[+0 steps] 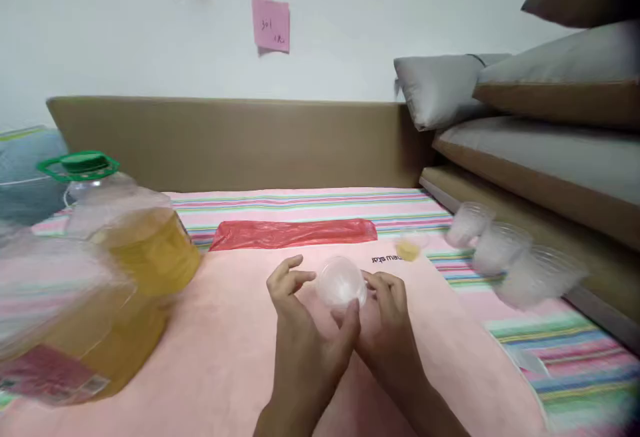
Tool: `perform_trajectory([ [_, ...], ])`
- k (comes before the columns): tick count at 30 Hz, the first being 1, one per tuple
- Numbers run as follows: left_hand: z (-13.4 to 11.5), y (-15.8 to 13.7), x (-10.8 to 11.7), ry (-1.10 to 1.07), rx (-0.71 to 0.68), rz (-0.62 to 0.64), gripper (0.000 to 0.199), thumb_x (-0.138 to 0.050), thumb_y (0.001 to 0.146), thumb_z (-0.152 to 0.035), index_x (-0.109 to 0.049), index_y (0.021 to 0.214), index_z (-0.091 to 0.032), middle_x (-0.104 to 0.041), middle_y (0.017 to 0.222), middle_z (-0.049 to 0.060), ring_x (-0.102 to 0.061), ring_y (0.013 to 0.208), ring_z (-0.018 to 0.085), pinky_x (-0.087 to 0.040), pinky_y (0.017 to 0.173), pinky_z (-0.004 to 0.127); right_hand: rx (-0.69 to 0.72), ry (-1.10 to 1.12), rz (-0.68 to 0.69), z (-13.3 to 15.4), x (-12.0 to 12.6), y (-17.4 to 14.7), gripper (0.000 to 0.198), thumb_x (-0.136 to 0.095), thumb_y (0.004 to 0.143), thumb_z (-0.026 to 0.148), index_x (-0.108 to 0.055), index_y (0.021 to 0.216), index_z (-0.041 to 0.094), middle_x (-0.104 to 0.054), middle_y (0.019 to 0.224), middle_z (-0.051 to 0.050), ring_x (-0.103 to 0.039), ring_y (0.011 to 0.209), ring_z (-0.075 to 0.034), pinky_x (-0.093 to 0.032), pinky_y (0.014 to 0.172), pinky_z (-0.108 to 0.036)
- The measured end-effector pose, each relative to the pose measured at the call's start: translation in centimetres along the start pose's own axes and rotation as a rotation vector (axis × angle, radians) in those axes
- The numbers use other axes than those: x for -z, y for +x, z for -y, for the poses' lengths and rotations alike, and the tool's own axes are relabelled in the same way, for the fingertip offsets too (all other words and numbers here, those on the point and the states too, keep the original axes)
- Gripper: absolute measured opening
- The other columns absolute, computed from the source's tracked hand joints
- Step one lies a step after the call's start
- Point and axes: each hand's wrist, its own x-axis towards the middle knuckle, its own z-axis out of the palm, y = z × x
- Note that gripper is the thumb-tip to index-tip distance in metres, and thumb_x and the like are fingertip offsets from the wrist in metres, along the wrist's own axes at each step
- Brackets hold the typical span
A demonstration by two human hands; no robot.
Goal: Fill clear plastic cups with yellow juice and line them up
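Note:
A small clear round plastic cup (341, 280) is held up before me, its open mouth facing me. My right hand (387, 320) grips its right side with curled fingers. My left hand (307, 330) has its thumb on the near rim, while its bent index finger reaches toward the cup's left side. Both wrists come close together below it. Beyond my right hand, another clear cup (409, 250) with something yellow at its bottom rests on the pink mat (225, 357).
Two big jugs of yellow liquid, a rear one (155, 250) and a near one (120, 337), stand at left. A red plastic bag (295, 234) lies across the mat's far edge. Stacked clear cups (500, 247) lie at right beside piled grey cushions (550, 144). A brown board (240, 144) closes the back.

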Motion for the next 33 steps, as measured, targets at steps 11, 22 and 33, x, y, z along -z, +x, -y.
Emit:
perform_trajectory([
  [11,0.4,0.0,0.2,0.031,0.004,0.003,0.056,-0.076,0.082,-0.029,-0.036,0.122,-0.026,-0.040,0.140,0.014,-0.047,0.135,0.032,-0.051,0.104,0.059,-0.040,0.072,0.048,0.1,-0.4,-0.3,0.039,-0.069,0.096,0.042,-0.054,0.128,0.029,-0.052,0.124,-0.005,-0.052,0.113,-0.030,-0.050,0.093,-0.048],
  [22,1.9,0.2,0.5,0.066,0.062,0.074,0.056,-0.073,0.084,-0.032,-0.034,0.125,-0.028,-0.040,0.134,0.012,-0.051,0.129,0.032,-0.051,0.104,0.060,-0.405,0.440,0.255,-0.6,1.1,0.3,0.062,-0.063,0.094,0.058,-0.050,0.143,0.023,-0.046,0.144,-0.009,-0.043,0.135,-0.029,-0.040,0.112,-0.049],
  [33,1.5,0.3,0.8,0.040,0.040,0.137,0.059,-0.074,0.085,-0.035,-0.033,0.127,-0.029,-0.038,0.136,0.010,-0.051,0.130,0.031,-0.049,0.108,0.060,-0.583,0.521,0.201,-0.4,1.3,0.6,0.064,-0.070,0.092,0.065,-0.053,0.137,0.023,-0.052,0.141,-0.009,-0.044,0.136,-0.025,-0.044,0.111,-0.038],
])
